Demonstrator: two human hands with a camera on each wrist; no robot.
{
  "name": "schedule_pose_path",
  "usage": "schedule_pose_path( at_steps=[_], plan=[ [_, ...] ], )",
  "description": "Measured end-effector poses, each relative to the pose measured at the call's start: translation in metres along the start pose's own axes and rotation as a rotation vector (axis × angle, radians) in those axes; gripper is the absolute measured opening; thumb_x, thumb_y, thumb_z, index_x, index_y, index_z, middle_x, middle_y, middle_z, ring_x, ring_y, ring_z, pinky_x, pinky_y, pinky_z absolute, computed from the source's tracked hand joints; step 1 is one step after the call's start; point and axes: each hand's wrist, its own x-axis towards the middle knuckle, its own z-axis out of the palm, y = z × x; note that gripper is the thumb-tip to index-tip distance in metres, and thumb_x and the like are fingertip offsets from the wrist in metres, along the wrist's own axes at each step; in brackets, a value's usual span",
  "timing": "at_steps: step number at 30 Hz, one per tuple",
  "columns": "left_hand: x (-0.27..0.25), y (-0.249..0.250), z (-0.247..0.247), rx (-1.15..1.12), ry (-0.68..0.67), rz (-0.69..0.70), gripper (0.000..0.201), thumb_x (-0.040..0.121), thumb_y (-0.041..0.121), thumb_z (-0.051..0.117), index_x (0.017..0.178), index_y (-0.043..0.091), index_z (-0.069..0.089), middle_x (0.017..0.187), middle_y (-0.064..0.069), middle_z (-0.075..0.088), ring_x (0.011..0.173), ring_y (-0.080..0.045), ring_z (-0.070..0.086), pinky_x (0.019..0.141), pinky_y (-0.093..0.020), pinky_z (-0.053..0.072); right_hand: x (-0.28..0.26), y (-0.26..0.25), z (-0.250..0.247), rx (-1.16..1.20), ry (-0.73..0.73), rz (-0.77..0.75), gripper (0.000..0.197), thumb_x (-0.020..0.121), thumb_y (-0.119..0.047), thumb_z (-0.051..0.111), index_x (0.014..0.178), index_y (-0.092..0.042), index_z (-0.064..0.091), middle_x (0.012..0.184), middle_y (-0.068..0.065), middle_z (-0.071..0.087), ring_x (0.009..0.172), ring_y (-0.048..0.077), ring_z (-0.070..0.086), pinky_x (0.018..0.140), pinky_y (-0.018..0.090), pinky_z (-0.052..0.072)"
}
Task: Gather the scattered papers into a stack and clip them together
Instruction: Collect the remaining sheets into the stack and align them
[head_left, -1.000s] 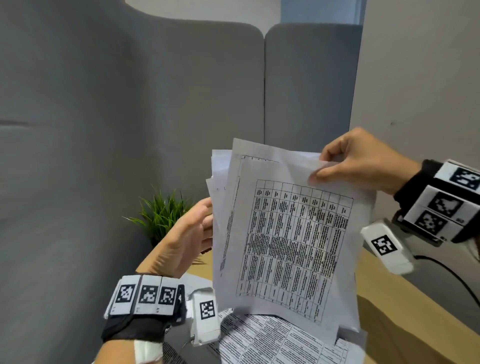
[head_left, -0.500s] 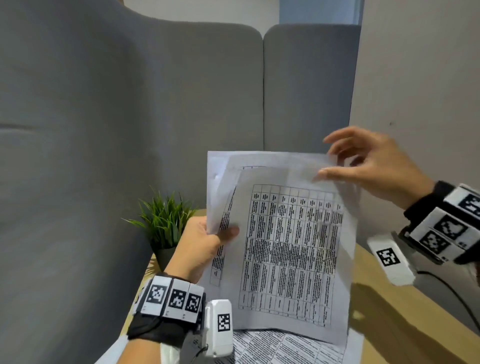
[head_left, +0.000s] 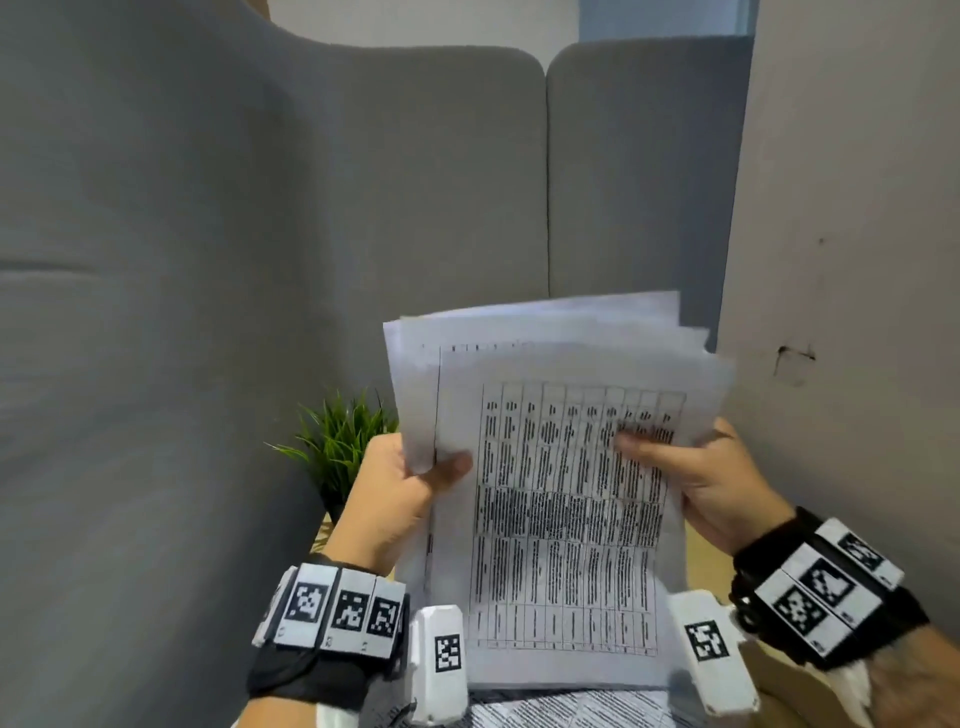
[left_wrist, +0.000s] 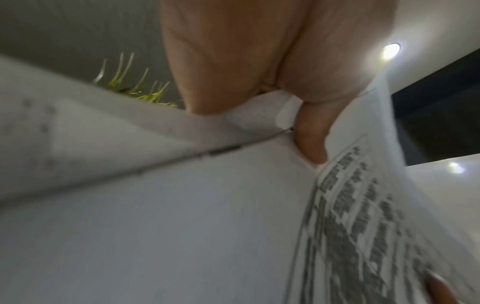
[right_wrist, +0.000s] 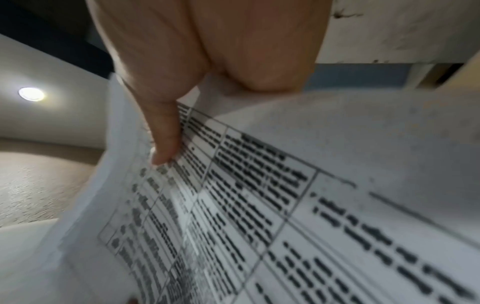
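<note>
I hold a loose stack of printed papers upright in front of me, its front sheet covered by a table of black text. My left hand grips the stack's left edge, thumb on the front. My right hand grips the right edge, thumb across the table print. The sheets' top edges are fanned and uneven. In the left wrist view my left thumb presses between sheets of the papers. The right wrist view shows my right thumb on the printed papers. No clip is visible.
More printed sheets lie on the wooden table below the stack. A small green potted plant stands at the back left. Grey padded partitions enclose the desk, and a pale wall is at the right.
My right hand dropped from the stack's top right corner to grip its right edge lower down. The stack now stands more upright between both hands, closer to me.
</note>
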Motion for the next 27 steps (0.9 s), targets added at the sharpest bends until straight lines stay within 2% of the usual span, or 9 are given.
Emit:
schedule_pose_path(
  at_steps=[2,3,6,9,12,15,19,25,27],
  plan=[
    [0.001,0.010,0.004,-0.002,0.078,0.056,0.020,0.076,0.015,0.079,0.091,0.002,0.073,0.090,-0.024,0.072,0.084,-0.027,0.068,0.077,-0.055,0.054,0.005,-0.009,0.009,-0.021,0.045,-0.121,0.059,0.057,-0.024,0.093,0.109,-0.008,0.071,0.110,0.016,0.074,0.109,0.034,0.069,0.089,0.038,0.058],
    [0.001,0.017,0.004,0.008,0.092,0.085,0.020,0.078,0.016,0.077,0.092,0.002,0.073,0.094,-0.027,0.070,0.085,-0.029,0.067,0.077,-0.054,0.054,0.007,-0.015,0.013,-0.051,0.031,-0.188,0.050,0.062,-0.023,0.091,0.108,-0.013,0.073,0.111,0.016,0.073,0.109,0.033,0.068,0.094,0.043,0.055],
    [-0.001,0.033,0.000,0.077,0.058,0.146,0.021,0.083,0.019,0.074,0.104,0.019,0.072,0.105,-0.011,0.074,0.101,-0.024,0.069,0.088,-0.044,0.055,0.011,-0.030,0.024,-0.072,-0.022,-0.276,0.037,0.078,0.001,0.075,0.110,-0.018,0.072,0.114,0.015,0.072,0.110,0.034,0.067,0.098,0.051,0.052],
    [-0.002,0.030,-0.007,0.058,0.019,0.085,0.042,0.081,0.020,0.075,0.122,0.017,0.064,0.118,-0.004,0.072,0.113,-0.024,0.065,0.100,-0.051,0.048,0.012,-0.022,0.022,-0.015,-0.107,-0.184,0.043,0.081,0.008,0.068,0.121,-0.008,0.066,0.121,0.016,0.070,0.114,0.035,0.066,0.098,0.051,0.051],
    [-0.004,0.021,-0.006,-0.018,-0.004,-0.008,0.043,0.078,0.017,0.074,0.121,0.013,0.065,0.119,-0.006,0.071,0.115,-0.026,0.065,0.104,-0.054,0.045,0.010,-0.006,0.017,0.028,-0.191,-0.003,0.045,0.079,0.007,0.063,0.117,-0.016,0.071,0.125,0.014,0.068,0.121,0.035,0.062,0.101,0.046,0.050],
    [-0.006,0.015,-0.003,-0.028,-0.028,-0.034,0.038,0.079,0.019,0.074,0.117,0.018,0.068,0.121,-0.005,0.071,0.117,-0.025,0.064,0.107,-0.052,0.043,0.011,0.005,0.009,0.016,-0.265,0.119,0.045,0.082,0.006,0.062,0.118,-0.018,0.071,0.126,0.012,0.068,0.123,0.035,0.060,0.103,0.049,0.048],
    [-0.006,0.014,0.004,-0.022,-0.092,-0.045,0.054,0.077,0.041,0.078,0.126,0.024,0.063,0.128,-0.004,0.066,0.124,-0.024,0.059,0.108,-0.052,0.040,0.010,0.007,0.009,-0.065,-0.280,0.112,0.055,0.081,-0.002,0.065,0.134,-0.006,0.054,0.131,0.013,0.065,0.126,0.031,0.058,0.110,0.058,0.038],
    [-0.005,0.013,0.003,-0.123,-0.020,-0.099,0.049,0.077,0.038,0.079,0.119,0.015,0.068,0.121,-0.009,0.070,0.113,-0.031,0.066,0.094,-0.045,0.054,0.009,0.001,0.010,-0.044,-0.329,0.136,0.053,0.081,-0.005,0.061,0.133,-0.014,0.056,0.130,0.011,0.065,0.122,0.031,0.061,0.105,0.056,0.044],
    [-0.006,0.011,0.008,-0.145,0.012,-0.137,0.042,0.083,0.030,0.069,0.121,0.013,0.065,0.121,-0.010,0.070,0.114,-0.031,0.065,0.098,-0.050,0.051,0.007,0.007,0.013,-0.051,-0.302,0.149,0.048,0.085,-0.009,0.065,0.132,-0.015,0.058,0.130,0.010,0.066,0.121,0.029,0.062,0.107,0.056,0.043]
  ],
)
